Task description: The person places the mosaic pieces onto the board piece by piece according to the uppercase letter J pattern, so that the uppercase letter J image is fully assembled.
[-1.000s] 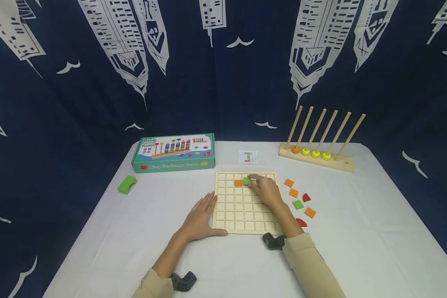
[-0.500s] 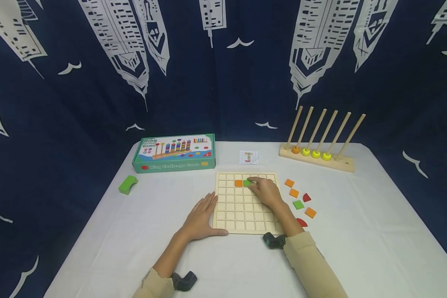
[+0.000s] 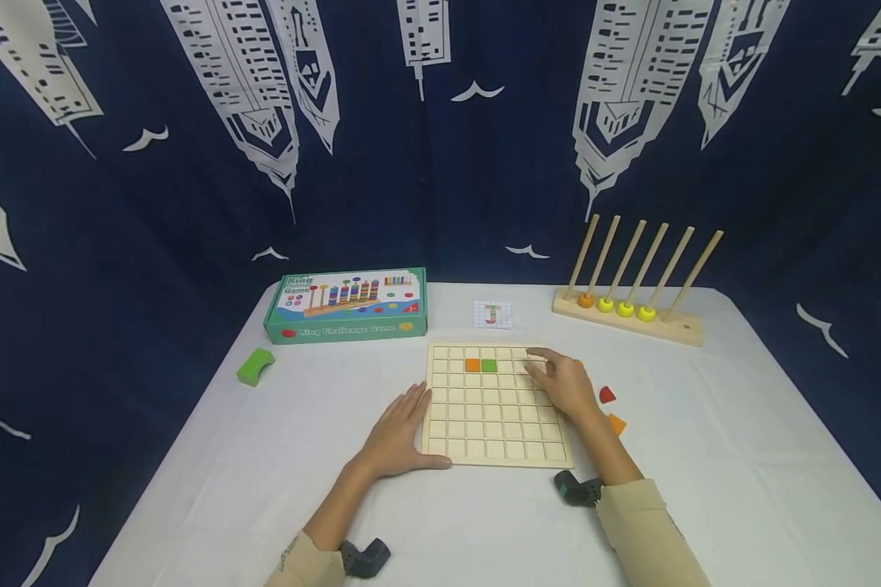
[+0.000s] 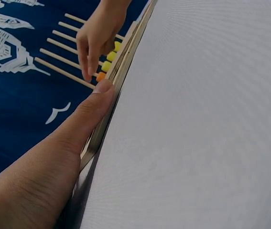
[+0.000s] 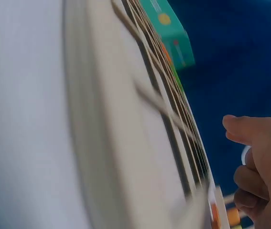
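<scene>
An orange square (image 3: 473, 365) and a green square (image 3: 489, 366) lie side by side in cells of the wooden grid board (image 3: 477, 412), near its top. My left hand (image 3: 396, 432) rests at the board's left edge, fingers straight and thumb at the lower corner; the left wrist view shows the thumb (image 4: 90, 107) against the board's edge. Above the board's upper right part hovers my right hand (image 3: 567, 387), holding nothing, with fingers loosely bent and thumb apart. It covers some loose pieces; a red piece (image 3: 607, 395) and an orange piece (image 3: 617, 424) show beside it.
A green game box (image 3: 347, 314) stands at the back left, with a green arch block (image 3: 255, 367) in front of it. Behind the board lies a small pattern card (image 3: 493, 315). The peg rack (image 3: 631, 318) with one orange and several yellow beads stands back right.
My right hand has let go of the green square, which stays beside the orange one, and has moved right across the board. My left hand keeps its place.
</scene>
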Motion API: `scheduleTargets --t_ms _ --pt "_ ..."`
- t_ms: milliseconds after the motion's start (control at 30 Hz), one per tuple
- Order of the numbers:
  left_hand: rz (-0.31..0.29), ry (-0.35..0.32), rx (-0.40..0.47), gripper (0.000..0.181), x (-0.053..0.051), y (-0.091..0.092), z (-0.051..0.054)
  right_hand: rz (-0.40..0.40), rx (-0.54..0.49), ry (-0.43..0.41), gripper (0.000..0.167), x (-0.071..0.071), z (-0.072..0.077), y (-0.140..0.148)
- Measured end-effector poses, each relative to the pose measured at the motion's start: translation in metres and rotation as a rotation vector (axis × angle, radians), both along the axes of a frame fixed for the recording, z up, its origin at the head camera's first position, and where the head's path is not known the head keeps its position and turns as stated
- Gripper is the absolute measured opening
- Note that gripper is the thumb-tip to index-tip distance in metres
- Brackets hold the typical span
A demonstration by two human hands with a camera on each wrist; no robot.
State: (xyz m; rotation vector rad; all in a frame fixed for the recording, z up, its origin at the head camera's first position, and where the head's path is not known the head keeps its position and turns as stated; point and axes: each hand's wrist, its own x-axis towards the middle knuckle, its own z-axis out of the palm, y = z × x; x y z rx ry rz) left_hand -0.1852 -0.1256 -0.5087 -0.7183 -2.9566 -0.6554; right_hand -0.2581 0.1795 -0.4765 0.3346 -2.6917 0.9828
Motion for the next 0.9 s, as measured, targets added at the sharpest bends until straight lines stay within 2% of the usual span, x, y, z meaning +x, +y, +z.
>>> scheduleTargets --t_ms 133,233,467,733,900 --pt "0.009 -0.013 -0.01 0.124 0.0 0.0 0.0 -0.077 0.022 0.059 0.035 0.001 -0.001 0.023" --pt "0.008 -0.021 -0.004 0.124 0.0 0.0 0.0 -0.128 0.028 0.06 0.036 0.001 -0.002 0.038" --pt "0.001 -0.005 -0.006 0.123 -0.001 0.0 -0.001 -0.189 0.03 0.021 0.043 -0.001 -0.005 0.056" --pt "-0.002 -0.011 -0.002 0.123 -0.002 0.0 0.0 -0.243 0.11 -0.062 0.045 0.001 -0.01 0.06" --pt "-0.002 -0.017 -0.009 0.123 -0.001 0.0 0.0 -0.246 0.146 -0.088 0.043 0.001 -0.014 0.061"
